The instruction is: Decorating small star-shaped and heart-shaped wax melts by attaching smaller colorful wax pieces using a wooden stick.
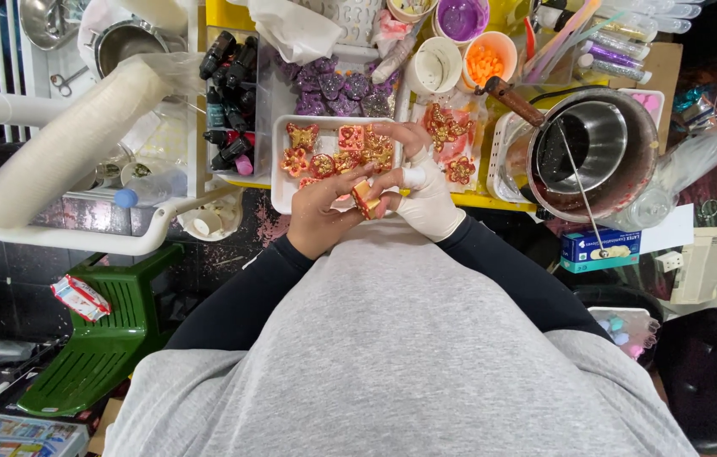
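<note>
While pinched between both hands, a small gold-and-red piece, seemingly square; left hand bare, right hand gloved.

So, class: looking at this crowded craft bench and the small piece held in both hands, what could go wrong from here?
1. The small gold and red piece is pinched by the left hand and gloved right hand beyond the bench edge; it could drop to the floor.
2. The metal pot overhangs the edge; an elbow might knock it.

The hands hide part of the tray; the bowl at upper left is cut off by the edge.
</note>
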